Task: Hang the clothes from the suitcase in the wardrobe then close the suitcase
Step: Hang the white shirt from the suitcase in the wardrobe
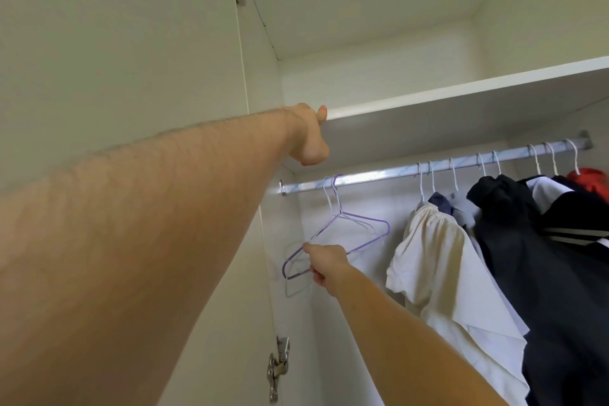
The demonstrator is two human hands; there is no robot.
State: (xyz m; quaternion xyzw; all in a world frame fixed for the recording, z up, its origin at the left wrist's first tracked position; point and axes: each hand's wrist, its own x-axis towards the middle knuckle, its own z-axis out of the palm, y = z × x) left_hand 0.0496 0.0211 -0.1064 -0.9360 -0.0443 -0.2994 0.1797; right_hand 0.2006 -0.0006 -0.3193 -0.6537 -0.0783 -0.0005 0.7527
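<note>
I look up into the open wardrobe. My left hand (308,133) grips the front edge of the white shelf (461,109), thumb on top and fingers underneath. My right hand (324,262) pinches the lower bar of a purple wire hanger (362,219) that hangs empty on the metal rail (395,171), near its left end. A white wire hanger (329,204) hangs beside it. Further right on the rail hang a white shirt (438,260), dark garments (534,257) and a red one (590,180). The suitcase is out of view.
The wardrobe's left side wall (286,241) stands close to the two empty hangers. The open door (115,43) is at the left, with metal hinges (278,369) at top and bottom. Between the empty hangers and the white shirt a stretch of rail is bare.
</note>
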